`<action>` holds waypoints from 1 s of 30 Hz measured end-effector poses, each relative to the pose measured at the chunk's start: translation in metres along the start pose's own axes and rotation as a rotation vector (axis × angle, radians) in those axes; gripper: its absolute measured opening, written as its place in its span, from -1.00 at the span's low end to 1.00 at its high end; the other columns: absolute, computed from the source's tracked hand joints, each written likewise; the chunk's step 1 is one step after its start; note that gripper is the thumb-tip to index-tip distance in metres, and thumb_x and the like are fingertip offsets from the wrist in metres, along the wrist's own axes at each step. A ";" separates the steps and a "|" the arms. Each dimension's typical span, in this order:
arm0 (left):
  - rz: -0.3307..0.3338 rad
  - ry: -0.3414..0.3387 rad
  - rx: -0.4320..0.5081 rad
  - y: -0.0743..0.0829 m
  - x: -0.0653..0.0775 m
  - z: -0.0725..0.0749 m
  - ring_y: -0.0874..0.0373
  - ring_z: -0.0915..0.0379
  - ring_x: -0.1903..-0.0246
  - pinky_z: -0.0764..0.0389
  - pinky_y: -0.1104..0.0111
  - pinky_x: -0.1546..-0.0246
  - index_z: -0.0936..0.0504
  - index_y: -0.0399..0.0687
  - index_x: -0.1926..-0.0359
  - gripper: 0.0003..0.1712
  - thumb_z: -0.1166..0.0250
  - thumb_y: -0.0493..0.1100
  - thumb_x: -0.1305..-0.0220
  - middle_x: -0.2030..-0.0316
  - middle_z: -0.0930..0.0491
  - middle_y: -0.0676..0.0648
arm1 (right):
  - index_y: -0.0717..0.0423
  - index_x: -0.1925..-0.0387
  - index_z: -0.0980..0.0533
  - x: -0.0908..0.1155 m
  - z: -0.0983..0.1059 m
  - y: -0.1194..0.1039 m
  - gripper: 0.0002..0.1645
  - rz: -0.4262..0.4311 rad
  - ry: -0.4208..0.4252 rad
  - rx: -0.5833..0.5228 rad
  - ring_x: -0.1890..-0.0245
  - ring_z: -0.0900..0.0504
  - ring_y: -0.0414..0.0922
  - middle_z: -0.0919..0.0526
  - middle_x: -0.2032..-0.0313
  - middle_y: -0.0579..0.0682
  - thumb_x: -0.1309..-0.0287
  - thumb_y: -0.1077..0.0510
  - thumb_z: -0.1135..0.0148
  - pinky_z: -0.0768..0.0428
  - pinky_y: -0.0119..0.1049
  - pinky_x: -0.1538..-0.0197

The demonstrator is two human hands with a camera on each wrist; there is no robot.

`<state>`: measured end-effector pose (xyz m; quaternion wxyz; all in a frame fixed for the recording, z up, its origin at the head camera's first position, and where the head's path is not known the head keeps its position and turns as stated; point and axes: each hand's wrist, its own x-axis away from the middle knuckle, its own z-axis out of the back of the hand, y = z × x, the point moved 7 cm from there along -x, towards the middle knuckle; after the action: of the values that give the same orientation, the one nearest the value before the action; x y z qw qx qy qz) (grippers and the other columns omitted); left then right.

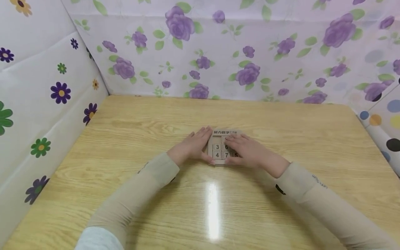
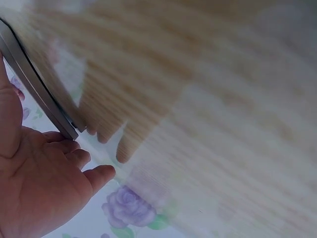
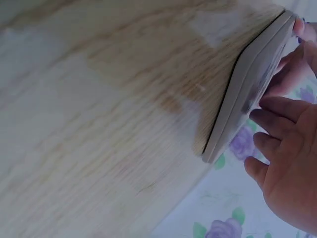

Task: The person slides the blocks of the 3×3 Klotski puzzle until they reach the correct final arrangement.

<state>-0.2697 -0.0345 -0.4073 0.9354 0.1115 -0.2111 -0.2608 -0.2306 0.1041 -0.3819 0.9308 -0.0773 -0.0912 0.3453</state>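
Note:
A number sliding puzzle lies flat on the wooden table, with printed characters along its far edge. Its tiles show 3, 6, 4, 7 and part of 5; the far left slot is bare. My left hand holds the puzzle's left side, thumb at the near corner and fingers by the far corner. With my right hand I touch the tiles at the upper right, fingers extended over them and hiding some, thumb close to the near edge. Both wrist views show the puzzle's side edge beside the fingers.
The light wooden table extends around the puzzle and carries a bright reflection in front of it. Behind stands a cloth with purple flowers; another flowered cloth hangs at the left, and a dotted one at the right.

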 end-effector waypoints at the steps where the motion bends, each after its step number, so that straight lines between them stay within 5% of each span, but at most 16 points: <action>1: 0.001 -0.003 -0.002 0.000 0.000 0.000 0.05 0.46 -0.49 0.24 0.04 -0.47 0.31 -0.14 -0.49 0.48 -0.39 0.41 0.17 -0.50 0.38 -0.09 | 0.27 -0.36 -0.22 0.000 0.000 0.001 -0.11 0.003 -0.002 0.000 -0.43 -0.08 0.14 -0.23 -0.38 0.18 -0.24 -0.27 -0.07 0.01 0.11 -0.47; 16: -0.006 -0.019 -0.019 0.001 0.000 0.001 0.02 0.48 -0.49 0.24 0.01 -0.46 0.32 -0.15 -0.49 0.47 -0.36 0.43 0.15 -0.50 0.40 -0.10 | 0.17 -0.40 -0.18 -0.017 -0.005 -0.013 -0.11 0.044 -0.053 -0.036 -0.46 -0.01 0.11 -0.13 -0.43 0.14 -0.26 -0.31 -0.01 0.06 0.07 -0.49; 30: -0.004 -0.009 0.002 -0.002 -0.003 -0.002 0.06 0.48 -0.49 0.24 0.05 -0.46 0.34 -0.12 -0.49 0.50 -0.39 0.42 0.19 -0.50 0.42 -0.08 | 0.26 -0.35 -0.24 0.011 0.003 0.020 -0.12 -0.041 -0.001 -0.027 -0.44 -0.03 0.18 -0.23 -0.38 0.18 -0.20 -0.23 -0.15 0.05 0.14 -0.46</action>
<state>-0.2719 -0.0343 -0.4110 0.9339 0.1117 -0.2153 -0.2628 -0.2356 0.1261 -0.3818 0.9366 -0.0877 -0.0976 0.3250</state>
